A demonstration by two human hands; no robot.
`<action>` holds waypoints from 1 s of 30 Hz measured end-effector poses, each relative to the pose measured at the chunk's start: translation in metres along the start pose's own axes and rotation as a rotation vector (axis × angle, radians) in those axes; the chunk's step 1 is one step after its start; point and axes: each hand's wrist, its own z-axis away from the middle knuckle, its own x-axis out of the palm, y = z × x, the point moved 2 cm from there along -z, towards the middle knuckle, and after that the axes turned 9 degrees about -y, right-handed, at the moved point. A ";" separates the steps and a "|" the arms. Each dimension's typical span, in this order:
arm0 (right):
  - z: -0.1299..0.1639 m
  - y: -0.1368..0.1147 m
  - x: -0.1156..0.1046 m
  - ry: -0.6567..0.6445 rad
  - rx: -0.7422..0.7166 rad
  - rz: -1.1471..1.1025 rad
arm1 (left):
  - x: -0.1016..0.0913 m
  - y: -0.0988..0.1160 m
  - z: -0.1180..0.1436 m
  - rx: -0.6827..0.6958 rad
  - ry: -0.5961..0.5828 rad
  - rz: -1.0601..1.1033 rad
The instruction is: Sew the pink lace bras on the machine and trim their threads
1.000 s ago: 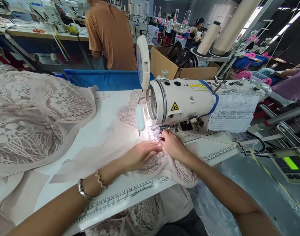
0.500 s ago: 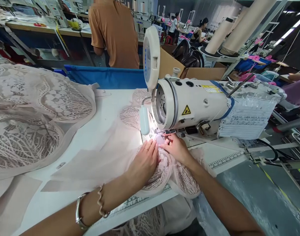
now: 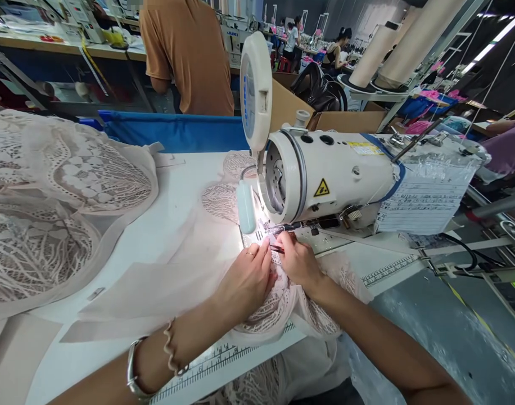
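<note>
I see one lace piece [image 3: 278,304] under both hands: left hand [image 3: 244,281] spread flat, right hand [image 3: 297,261] pinching possibly tweezers [image 3: 276,248].

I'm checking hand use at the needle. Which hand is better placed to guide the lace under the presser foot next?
Probably the right hand: its fingertips sit nearest the white sewing machine. The left hand lies flat, holding the pale pink lace fabric.
</note>
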 end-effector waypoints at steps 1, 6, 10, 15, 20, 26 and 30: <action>0.000 -0.001 0.000 0.002 -0.025 0.032 | -0.002 -0.001 0.000 0.007 0.005 0.009; 0.004 -0.001 -0.001 0.027 -0.156 0.063 | -0.004 -0.007 -0.001 0.037 0.014 0.042; 0.007 0.001 0.001 0.019 -0.167 0.054 | -0.001 -0.011 -0.001 0.029 0.034 0.077; 0.006 0.003 0.003 -0.006 -0.158 0.052 | 0.000 -0.013 0.002 -0.015 0.037 0.050; 0.004 0.003 0.002 -0.045 -0.136 0.068 | -0.001 -0.012 0.002 -0.037 0.021 0.013; 0.000 0.000 -0.002 -0.072 -0.141 0.045 | 0.000 -0.014 0.001 -0.042 0.034 -0.007; 0.001 0.000 -0.008 -0.075 -0.113 -0.006 | 0.001 -0.013 0.001 -0.031 0.040 -0.045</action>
